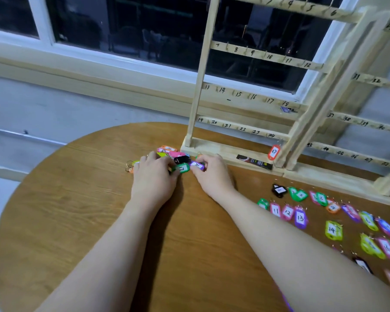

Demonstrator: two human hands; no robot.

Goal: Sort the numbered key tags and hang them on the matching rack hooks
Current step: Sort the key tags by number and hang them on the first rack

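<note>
Crowding a small heap of key tags (171,155) at the foot of the wooden rack (252,95), both hands sit with their backs toward me, so most of the fingers are hidden. The left hand (154,176) has its fingertips curled down onto a green tag (182,168); its thumb seems to pinch that tag's near edge. The right hand (214,174) meets it from the other side, fingertips bent over a purple tag (197,165), which it looks to be pinching as well. The numbers on both are too blurred to read. Behind the knuckles lie pink, orange and black tags, partly covered, and a few key rings (129,165) poke out past the left hand.

Well off to the right on the round wooden surface (77,199), sorted tags (301,218) lie in rows: 1, 2, 3, 4 nearest the rack base, then 11, 12, 13, 14. Those farther right smear into colour and run off the frame edge.

One red tag marked 37 (274,152) hangs low where the rack's two frames meet; a bluish one (285,109) hangs near hook 18, too small to read. A dark packet (254,162) rests against the base. The rack's top and right side are cut off, and a dark window (122,30) stands behind it.
</note>
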